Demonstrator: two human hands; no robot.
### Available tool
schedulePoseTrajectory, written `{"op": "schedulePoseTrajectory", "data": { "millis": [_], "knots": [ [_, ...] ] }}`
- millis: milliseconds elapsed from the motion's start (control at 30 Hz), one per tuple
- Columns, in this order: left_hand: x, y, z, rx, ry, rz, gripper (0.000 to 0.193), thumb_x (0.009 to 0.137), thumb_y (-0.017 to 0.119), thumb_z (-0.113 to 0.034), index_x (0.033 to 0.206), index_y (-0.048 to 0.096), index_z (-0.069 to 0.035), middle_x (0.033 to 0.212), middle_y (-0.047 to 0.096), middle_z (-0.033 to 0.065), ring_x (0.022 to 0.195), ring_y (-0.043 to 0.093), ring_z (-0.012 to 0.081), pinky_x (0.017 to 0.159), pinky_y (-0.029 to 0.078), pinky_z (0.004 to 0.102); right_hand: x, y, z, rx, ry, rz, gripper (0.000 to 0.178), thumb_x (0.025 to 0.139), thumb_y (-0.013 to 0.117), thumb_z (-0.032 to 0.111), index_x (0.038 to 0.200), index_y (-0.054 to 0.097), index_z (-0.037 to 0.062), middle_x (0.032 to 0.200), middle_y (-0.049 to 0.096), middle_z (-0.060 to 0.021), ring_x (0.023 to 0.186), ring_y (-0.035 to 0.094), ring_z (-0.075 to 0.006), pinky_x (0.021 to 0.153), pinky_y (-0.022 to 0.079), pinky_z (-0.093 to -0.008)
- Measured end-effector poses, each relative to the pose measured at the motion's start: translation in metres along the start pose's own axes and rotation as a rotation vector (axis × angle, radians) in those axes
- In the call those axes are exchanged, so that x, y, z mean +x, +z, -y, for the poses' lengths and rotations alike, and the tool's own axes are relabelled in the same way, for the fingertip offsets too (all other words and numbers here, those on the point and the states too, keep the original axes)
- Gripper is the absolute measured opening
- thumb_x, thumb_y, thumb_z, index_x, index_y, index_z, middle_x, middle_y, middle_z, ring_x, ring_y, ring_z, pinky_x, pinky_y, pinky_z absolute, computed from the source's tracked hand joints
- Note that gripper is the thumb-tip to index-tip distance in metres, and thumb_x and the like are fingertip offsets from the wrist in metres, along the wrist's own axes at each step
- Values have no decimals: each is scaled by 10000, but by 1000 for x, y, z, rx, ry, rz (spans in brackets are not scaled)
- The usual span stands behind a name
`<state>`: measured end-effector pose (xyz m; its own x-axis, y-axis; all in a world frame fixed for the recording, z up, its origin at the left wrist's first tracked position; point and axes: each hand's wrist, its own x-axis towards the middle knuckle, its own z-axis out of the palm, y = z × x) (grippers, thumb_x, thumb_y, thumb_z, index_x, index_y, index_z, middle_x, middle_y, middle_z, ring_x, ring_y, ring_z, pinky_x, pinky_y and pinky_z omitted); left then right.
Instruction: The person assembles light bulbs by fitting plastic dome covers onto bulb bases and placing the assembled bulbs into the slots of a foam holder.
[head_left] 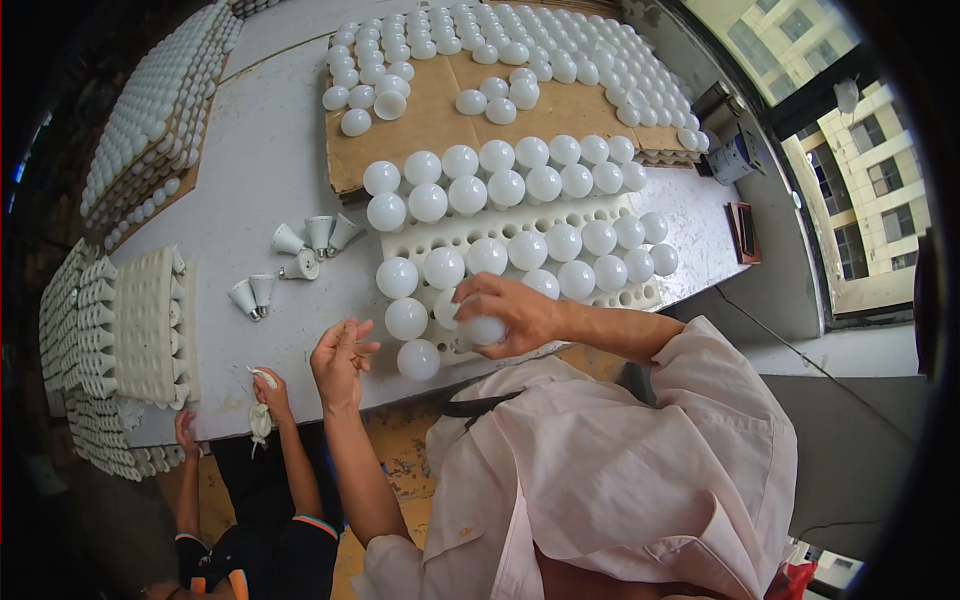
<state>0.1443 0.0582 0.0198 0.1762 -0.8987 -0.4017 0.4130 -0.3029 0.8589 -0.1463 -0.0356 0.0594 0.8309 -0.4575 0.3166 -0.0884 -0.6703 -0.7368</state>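
My right hand [515,312] has its fingers wrapped round a white globe light bulb [482,331] at the near-left part of a pale foam tray [470,232]. Rows of matching bulbs [487,256] stand in the tray, domes up, with a strip of bare holes between the far and near rows. Whether the gripped bulb sits in a hole is hidden. Left of the tray's near corner, my left hand [342,358] is raised with its fingers loosely bent and apart, nothing in them. The closest bulb [418,360] to it stands at the tray's near-left corner.
Beyond the tray, cardboard [430,130] bears many white domes. Several bulbs [300,263] lie loose at left. Stacked trays [150,325] and layered domes [160,110] line the left side. A co-worker's hand [271,393] holds a whitish cloth [260,422] at the near edge.
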Motion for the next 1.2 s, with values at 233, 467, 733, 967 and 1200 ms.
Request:
{"op": "schedulePoseTrajectory", "data": {
  "millis": [233, 467, 733, 967, 1200],
  "knots": [
    [59, -48, 22, 314, 90, -361, 353, 892, 636, -145, 1157, 548, 71, 1086, 654, 211, 817, 684, 199, 538, 477, 228, -12, 66, -33, -560, -291, 325, 516, 617, 794, 176, 1091, 589, 169, 1196, 491, -89, 1185, 459, -287, 1102, 270, -515],
    [145, -65, 25, 1113, 272, -441, 491, 775, 658, 5, 1229, 481, 60, 1313, 505, 268, 1222, 508, 371, 1040, 404, 394, -83, 33, -14, -268, 31, 23, 355, 693, 764, 164, 1012, 613, 122, 1028, 565, -64, 1048, 536, -275, 910, 439, -420],
    [212, -123, 24, 1589, 276, -299, 511, 733, 601, 106, 1209, 438, 15, 1357, 429, 271, 1264, 420, 388, 1092, 321, 420, -169, 58, -64, -797, 441, 37, 722, 652, 722, 218, 1322, 457, 265, 1252, 452, -100, 1249, 398, -301, 1063, 269, -535],
    [204, -99, 17, 1891, 224, -299, 371, 728, 731, -63, 1059, 571, -16, 1053, 643, 188, 985, 586, 365, 866, 456, 448, -187, 71, -94, -943, 424, -20, 662, 721, 664, 227, 1335, 447, 348, 1211, 468, -52, 1268, 377, -288, 1075, 265, -546],
    [185, -111, 46, 1484, 217, -391, 460, 680, 773, -68, 1072, 550, 24, 1042, 640, 229, 1026, 597, 413, 890, 466, 450, -184, 64, -106, -898, 376, -56, 599, 753, 640, 225, 1304, 464, 382, 1149, 488, -31, 1257, 399, -292, 1069, 280, -576]
  ]
}}
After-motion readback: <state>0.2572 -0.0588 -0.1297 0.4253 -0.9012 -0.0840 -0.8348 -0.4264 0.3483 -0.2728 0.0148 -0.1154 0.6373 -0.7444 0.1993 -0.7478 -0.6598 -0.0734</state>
